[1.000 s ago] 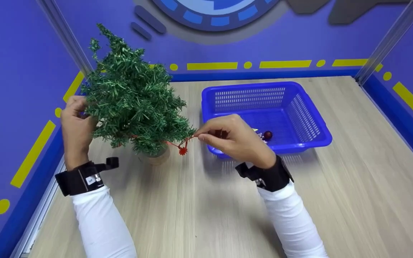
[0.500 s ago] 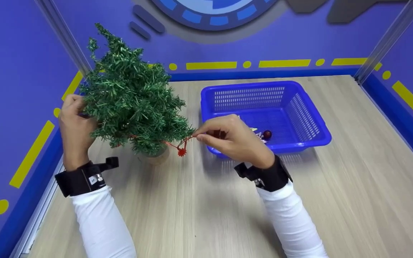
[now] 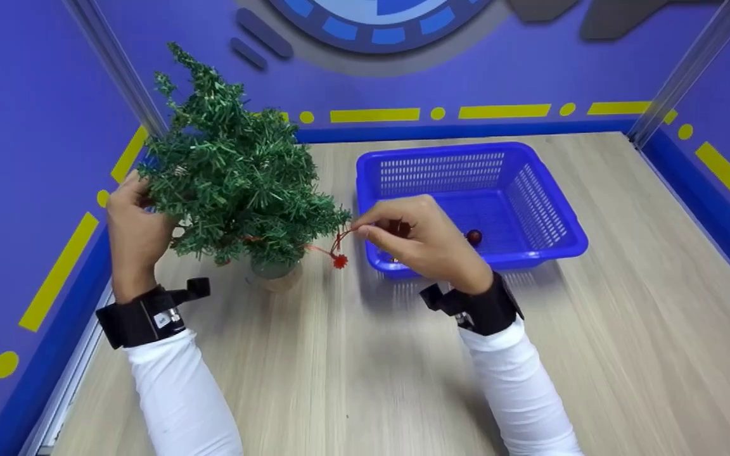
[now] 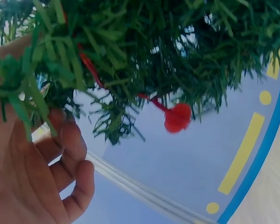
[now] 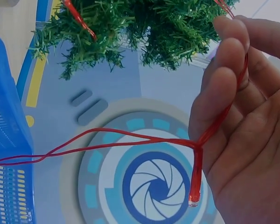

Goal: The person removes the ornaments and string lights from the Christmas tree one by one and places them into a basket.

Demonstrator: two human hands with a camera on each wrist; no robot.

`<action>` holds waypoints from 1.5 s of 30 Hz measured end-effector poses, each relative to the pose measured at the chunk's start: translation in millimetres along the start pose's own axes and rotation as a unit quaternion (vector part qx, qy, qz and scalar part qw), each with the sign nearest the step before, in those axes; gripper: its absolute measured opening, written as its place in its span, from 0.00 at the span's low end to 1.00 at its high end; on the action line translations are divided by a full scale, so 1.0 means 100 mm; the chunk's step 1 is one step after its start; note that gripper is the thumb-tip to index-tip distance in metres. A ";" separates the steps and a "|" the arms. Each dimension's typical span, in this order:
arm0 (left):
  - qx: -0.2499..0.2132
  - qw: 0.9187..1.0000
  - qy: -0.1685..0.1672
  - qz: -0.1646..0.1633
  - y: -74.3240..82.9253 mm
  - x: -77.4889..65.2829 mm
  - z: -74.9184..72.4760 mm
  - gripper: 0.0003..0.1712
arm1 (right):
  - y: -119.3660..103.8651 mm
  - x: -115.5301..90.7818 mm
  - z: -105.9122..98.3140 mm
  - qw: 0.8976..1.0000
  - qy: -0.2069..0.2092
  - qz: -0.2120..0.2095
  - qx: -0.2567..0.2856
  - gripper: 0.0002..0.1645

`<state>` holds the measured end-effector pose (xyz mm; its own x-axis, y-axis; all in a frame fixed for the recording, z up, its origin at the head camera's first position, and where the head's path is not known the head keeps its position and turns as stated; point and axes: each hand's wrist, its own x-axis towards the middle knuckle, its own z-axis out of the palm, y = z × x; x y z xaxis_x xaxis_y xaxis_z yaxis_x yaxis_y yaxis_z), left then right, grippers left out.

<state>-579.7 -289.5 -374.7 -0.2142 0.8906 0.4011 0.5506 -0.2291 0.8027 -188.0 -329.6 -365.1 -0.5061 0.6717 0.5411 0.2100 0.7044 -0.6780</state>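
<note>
A small green artificial Christmas tree (image 3: 244, 177) stands at the left of the table. My left hand (image 3: 137, 234) is at its left side, fingers curled against a branch; needles hide part of the grip in the left wrist view. A red string of lights (image 5: 144, 140) runs from the lower branches to my right hand (image 3: 425, 237), which pinches the wire between thumb and fingers. One small bulb (image 5: 194, 186) hangs from it below the fingers. A red flower-shaped light cover (image 3: 339, 261) dangles between tree and hand. Another red light cover (image 4: 177, 118) hangs under the branches in the left wrist view.
A blue perforated basket (image 3: 555, 250) stands right of the tree, partly behind my right hand. In it lies a dark red ball ornament (image 3: 474, 237); the hand hides other small items. Blue panels (image 3: 29, 126) enclose the table (image 3: 339, 380) at the left, back and right.
My right hand has shifted slightly right and up with the wire, and the red cover moved along. The tree's lower branches swung a little right, baring more of its base. My left hand hardly moved.
</note>
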 end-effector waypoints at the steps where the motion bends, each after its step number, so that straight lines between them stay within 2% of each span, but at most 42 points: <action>1: -0.006 1.000 0.007 0.013 0.02 -0.01 0.02 0.05 | 0.00 -0.01 -0.02 1.000 0.010 -0.001 0.002 0.09; 5: -0.046 0.995 0.022 0.081 0.19 -0.05 0.08 0.15 | 0.01 -0.03 -0.08 0.998 0.067 -0.010 0.011 0.08; 8: -0.065 0.991 0.022 0.112 0.32 -0.10 0.11 0.12 | 0.01 -0.03 -0.11 0.993 0.114 -0.022 0.019 0.08; 12: -0.072 0.991 0.020 0.109 0.39 -0.13 0.13 0.09 | 0.00 -0.01 -0.10 0.982 0.178 -0.055 0.038 0.07; 15: -0.080 0.992 0.021 0.098 0.38 -0.13 0.14 0.11 | -0.01 0.01 -0.08 0.972 0.217 -0.078 0.051 0.11; 18: -0.078 0.992 0.031 0.098 0.39 -0.13 0.16 0.13 | -0.03 0.01 -0.07 0.966 0.233 -0.090 0.064 0.17; 21: -0.074 0.991 0.039 0.107 0.41 -0.12 0.17 0.09 | -0.07 0.00 -0.07 0.965 0.231 -0.097 0.080 0.20; 23: -0.072 0.990 0.041 0.116 0.43 -0.12 0.18 0.05 | -0.11 -0.02 -0.07 0.965 0.223 -0.100 0.093 0.21; 26: -0.073 0.989 0.035 0.126 0.44 -0.14 0.19 0.11 | -0.17 -0.04 -0.07 0.968 0.200 -0.101 0.115 0.22; 29: -0.067 0.988 0.032 0.135 0.45 -0.14 0.19 0.17 | -0.24 -0.06 -0.08 0.971 0.153 -0.099 0.154 0.20; 32: -0.063 0.988 0.035 0.140 0.46 -0.15 0.19 0.18 | -0.33 -0.10 -0.08 0.975 0.097 -0.099 0.175 0.17; 35: -0.059 0.988 0.038 0.139 0.45 -0.14 0.20 0.17 | -0.41 -0.13 -0.06 0.979 0.051 -0.108 0.163 0.10; 38: -0.049 0.988 0.041 0.142 0.36 -0.11 0.23 0.18 | -0.46 -0.13 -0.05 0.983 0.010 -0.123 0.138 0.06; 45: -0.027 0.987 0.048 0.152 0.19 -0.03 0.29 0.17 | -0.44 -0.14 -0.09 0.975 -0.123 -0.135 0.128 0.09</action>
<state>-545.0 -285.4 -373.9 -0.1227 0.7374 0.6642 0.5572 -0.5026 0.6610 -183.1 -367.3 -338.7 -0.7062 0.3711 0.6030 -0.1595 0.7464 -0.6461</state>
